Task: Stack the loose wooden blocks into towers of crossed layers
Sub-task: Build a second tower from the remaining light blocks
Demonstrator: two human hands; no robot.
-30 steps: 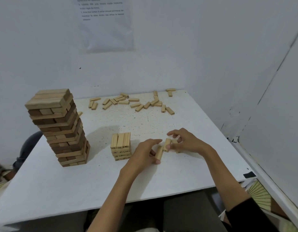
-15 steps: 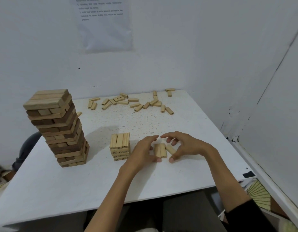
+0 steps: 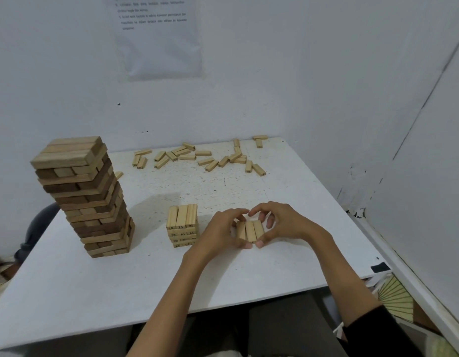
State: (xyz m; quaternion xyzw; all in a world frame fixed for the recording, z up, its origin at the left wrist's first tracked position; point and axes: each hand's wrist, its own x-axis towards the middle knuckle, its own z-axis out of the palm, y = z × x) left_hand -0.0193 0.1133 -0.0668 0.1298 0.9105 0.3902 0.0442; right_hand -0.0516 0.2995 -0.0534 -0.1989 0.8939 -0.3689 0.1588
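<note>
Left hand [image 3: 220,231] and right hand [image 3: 287,224] curl toward each other, thumb tips nearly meeting, fingers cupping the row of blocks [image 3: 250,230] between them, apparently squeezing its sides.

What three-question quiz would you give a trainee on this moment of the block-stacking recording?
1. True or false: the left hand and right hand enclose a row of three blocks.
2. The loose blocks lie: A) at the table's near edge, B) toward its far edge, C) on the floor.
3. Fill in: the tall tower stands to the ___ of the short stack.
Key: 1 true; 2 B; 3 left.
</note>
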